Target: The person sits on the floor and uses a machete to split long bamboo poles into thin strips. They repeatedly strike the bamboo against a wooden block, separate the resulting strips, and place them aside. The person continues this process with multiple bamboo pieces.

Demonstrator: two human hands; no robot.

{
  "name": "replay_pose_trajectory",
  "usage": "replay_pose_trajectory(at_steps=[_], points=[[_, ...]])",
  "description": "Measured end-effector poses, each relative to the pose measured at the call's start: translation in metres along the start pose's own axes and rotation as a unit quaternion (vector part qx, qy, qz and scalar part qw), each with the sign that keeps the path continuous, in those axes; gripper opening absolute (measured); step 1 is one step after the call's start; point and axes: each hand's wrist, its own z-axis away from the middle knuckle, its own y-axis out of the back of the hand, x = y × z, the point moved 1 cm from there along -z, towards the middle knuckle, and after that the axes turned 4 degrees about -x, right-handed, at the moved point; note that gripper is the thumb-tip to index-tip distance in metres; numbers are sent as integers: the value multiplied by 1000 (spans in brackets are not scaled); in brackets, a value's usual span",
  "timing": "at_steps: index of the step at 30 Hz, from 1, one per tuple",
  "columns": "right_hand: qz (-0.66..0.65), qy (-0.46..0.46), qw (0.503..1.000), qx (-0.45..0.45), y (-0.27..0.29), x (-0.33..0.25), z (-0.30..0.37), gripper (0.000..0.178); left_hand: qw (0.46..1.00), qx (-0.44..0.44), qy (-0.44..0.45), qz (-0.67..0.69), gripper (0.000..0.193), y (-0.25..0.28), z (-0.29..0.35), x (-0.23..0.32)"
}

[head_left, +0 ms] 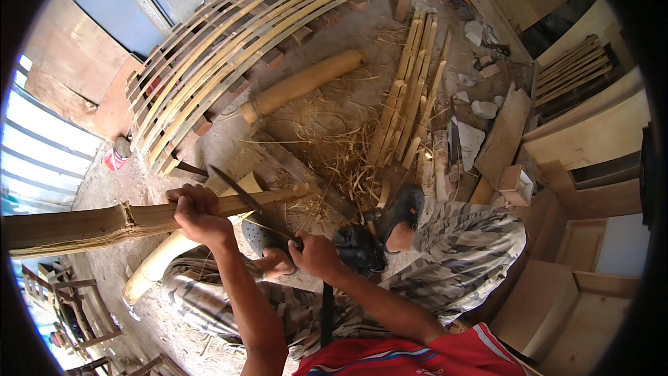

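My left hand [202, 216] is closed around a long piece of bamboo [76, 230]. It runs in from the left edge, with a knobbly joint just left of my fingers, and its narrow end lies past my left shoe. In my right hand [316, 258] is the handle of a long dark-bladed knife [240, 192]. Its blade slants up and left, crossing over the bamboo to the right of my left hand. Beneath the held piece, a thicker bamboo pole [156, 265] lies at a slant beside my left leg.
Split bamboo strips [410, 98] lie bundled ahead, near curled shavings [334, 143]. Beyond my feet rest a bamboo log [303, 87] and a wooden plank [299, 171]. Long slats [236, 42] spread across bricks at the back left. Wooden cabinet parts [536, 306] stand at the right.
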Motion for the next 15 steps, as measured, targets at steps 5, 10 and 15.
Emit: replay_pose_trajectory(at_steps=[5, 10, 15], points=[[0, -71, 997, 3, -22, 48, -19, 30, 1000, -20, 17, 16, 12, -14, 8, -4], [-19, -13, 1000, 0, 6, -3, -1, 31, 1000, -11, 13, 4, 14, -6, 4, -4], [-12, -115, 992, -44, -23, 61, -15, 34, 1000, -15, 27, 3, 11, -31, 19, -1]])
